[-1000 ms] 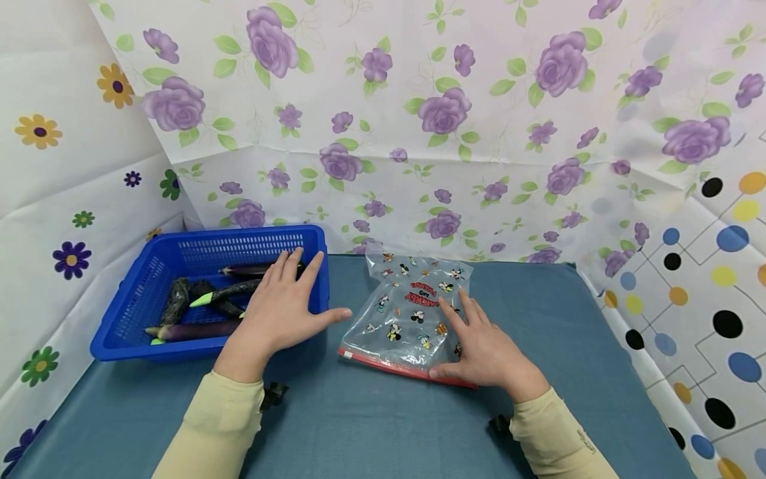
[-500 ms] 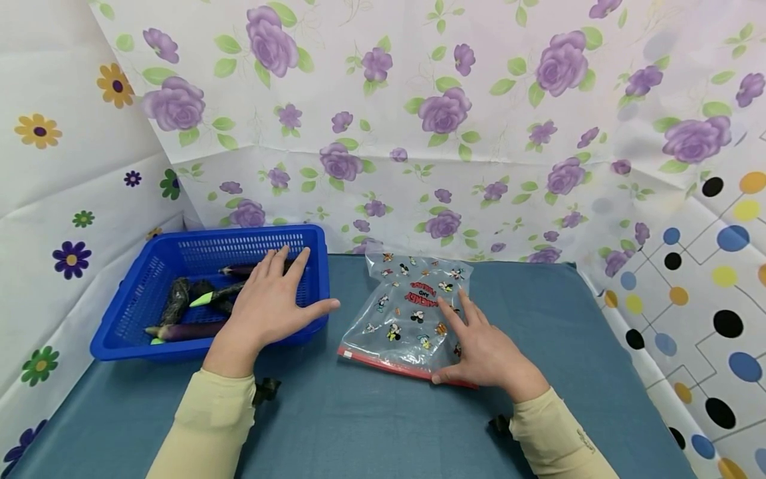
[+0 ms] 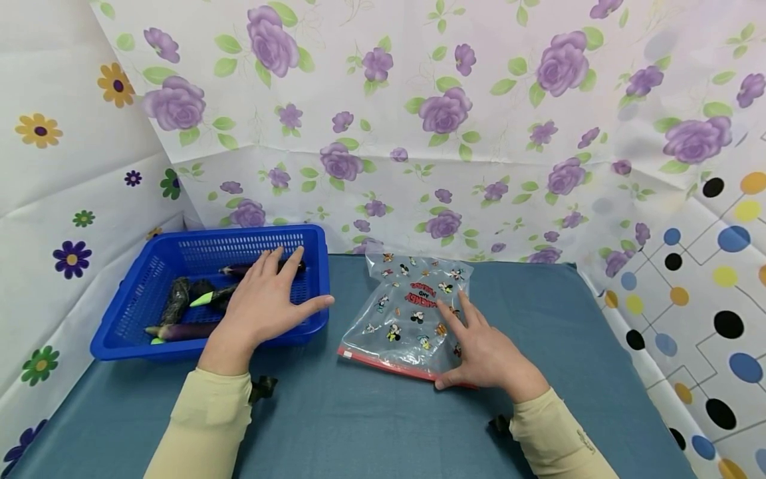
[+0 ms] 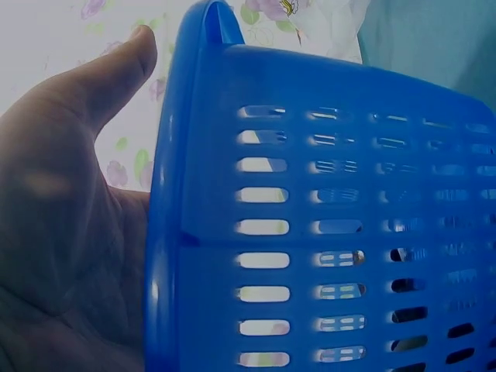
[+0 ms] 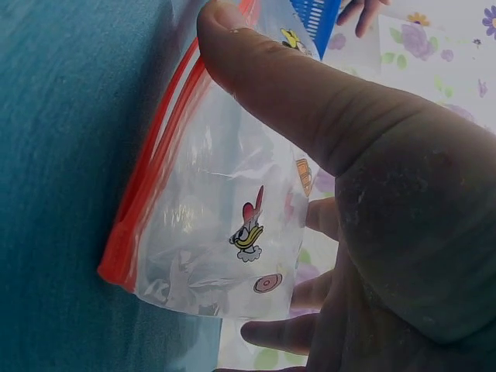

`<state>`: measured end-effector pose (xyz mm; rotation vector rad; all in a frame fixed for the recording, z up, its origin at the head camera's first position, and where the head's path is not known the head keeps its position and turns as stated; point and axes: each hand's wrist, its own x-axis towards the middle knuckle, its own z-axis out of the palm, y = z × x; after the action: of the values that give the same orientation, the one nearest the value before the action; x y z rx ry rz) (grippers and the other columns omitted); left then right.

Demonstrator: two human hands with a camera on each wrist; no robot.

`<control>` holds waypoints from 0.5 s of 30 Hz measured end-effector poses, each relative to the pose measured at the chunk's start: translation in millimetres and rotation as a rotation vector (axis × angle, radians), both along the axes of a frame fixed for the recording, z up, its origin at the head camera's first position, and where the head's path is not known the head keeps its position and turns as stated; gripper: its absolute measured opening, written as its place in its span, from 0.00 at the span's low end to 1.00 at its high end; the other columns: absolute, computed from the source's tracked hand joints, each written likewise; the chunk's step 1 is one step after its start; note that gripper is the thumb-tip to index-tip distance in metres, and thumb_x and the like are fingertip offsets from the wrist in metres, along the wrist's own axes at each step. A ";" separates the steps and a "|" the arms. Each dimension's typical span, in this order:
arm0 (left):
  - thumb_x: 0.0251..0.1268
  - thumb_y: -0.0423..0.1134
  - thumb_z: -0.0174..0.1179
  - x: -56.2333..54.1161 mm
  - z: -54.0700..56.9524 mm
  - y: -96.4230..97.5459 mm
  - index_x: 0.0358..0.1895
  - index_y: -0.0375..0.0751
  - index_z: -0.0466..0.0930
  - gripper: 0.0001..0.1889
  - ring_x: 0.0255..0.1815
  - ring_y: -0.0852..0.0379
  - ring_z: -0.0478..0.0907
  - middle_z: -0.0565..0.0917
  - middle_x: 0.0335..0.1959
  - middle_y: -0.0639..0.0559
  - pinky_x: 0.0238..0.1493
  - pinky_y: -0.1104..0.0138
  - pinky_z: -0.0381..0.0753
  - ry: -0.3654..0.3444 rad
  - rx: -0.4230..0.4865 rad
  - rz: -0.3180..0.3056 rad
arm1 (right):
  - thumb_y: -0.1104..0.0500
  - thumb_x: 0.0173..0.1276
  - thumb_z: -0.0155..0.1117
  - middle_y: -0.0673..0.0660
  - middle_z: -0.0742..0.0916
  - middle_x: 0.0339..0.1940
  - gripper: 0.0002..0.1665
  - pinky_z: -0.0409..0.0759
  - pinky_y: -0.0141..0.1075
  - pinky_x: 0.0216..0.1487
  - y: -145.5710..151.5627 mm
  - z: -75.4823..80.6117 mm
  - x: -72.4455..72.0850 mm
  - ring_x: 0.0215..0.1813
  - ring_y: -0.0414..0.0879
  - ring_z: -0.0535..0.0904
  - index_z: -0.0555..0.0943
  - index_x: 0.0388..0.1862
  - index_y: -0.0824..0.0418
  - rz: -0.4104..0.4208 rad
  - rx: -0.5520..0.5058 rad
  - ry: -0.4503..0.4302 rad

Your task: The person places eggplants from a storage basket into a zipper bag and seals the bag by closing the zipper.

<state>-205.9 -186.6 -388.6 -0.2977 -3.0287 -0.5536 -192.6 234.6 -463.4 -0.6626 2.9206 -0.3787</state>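
Note:
My left hand (image 3: 257, 306) hovers with fingers spread over the right front part of a blue plastic basket (image 3: 120, 293). In the left wrist view its thumb stands outside the perforated basket wall (image 4: 209, 194). The basket holds several eggplants, among them a purple eggplant (image 3: 185, 330) along the front and a dark eggplant (image 3: 233, 271) at the back, partly hidden by my hand. My right hand (image 3: 487, 349) lies with straight, spread fingers at the right side of a clear zip bag (image 3: 389, 326) with cartoon prints. Its thumb (image 5: 263, 66) is right at the bag's red zip strip (image 5: 147, 178).
A blue-green cloth (image 3: 359, 432) covers the table. Behind it hangs a white curtain (image 3: 383, 193) with purple roses, close behind the basket and bag. A dotted sheet (image 3: 694, 332) borders the right side. Small black objects (image 3: 263, 388) show beside both cuffs.
My left hand has shifted left over the basket, away from the bag. The right thumb has slid slightly right along the zip strip; the bag and basket stay put.

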 end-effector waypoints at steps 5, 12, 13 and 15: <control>0.67 0.88 0.51 -1.1 -0.7 -2.8 0.93 0.46 0.49 0.64 0.90 0.25 0.43 0.50 0.90 0.28 0.84 0.29 0.46 -0.014 -0.005 0.002 | 0.22 0.48 0.88 0.71 0.44 0.93 0.88 0.85 0.67 0.55 0.4 -0.4 -0.8 0.87 0.78 0.57 0.46 0.96 0.45 0.004 0.000 -0.012; 0.68 0.88 0.49 -2.5 -2.4 -9.0 0.93 0.45 0.49 0.64 0.90 0.24 0.46 0.52 0.90 0.28 0.83 0.29 0.49 -0.034 -0.010 0.012 | 0.23 0.47 0.89 0.71 0.42 0.93 0.89 0.84 0.67 0.55 1.3 -2.4 -2.1 0.87 0.79 0.57 0.46 0.96 0.45 0.006 -0.007 -0.034; 0.68 0.88 0.49 -2.7 -3.0 -10.5 0.93 0.44 0.49 0.64 0.89 0.24 0.47 0.52 0.90 0.27 0.82 0.28 0.50 -0.036 -0.011 0.014 | 0.23 0.47 0.89 0.71 0.42 0.93 0.89 0.84 0.67 0.55 1.4 -2.7 -2.2 0.87 0.79 0.57 0.46 0.96 0.45 0.007 -0.009 -0.037; 0.69 0.87 0.48 -3.1 -4.7 -13.8 0.93 0.44 0.50 0.63 0.89 0.23 0.49 0.54 0.89 0.27 0.82 0.28 0.51 -0.046 -0.014 0.020 | 0.23 0.47 0.89 0.71 0.42 0.93 0.89 0.85 0.67 0.54 1.7 -3.2 -2.5 0.86 0.79 0.57 0.46 0.96 0.45 0.010 -0.010 -0.042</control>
<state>-209.1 -200.4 -393.3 -0.2581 -3.0771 -0.5458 -195.1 236.4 -466.6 -0.6623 2.8767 -0.4009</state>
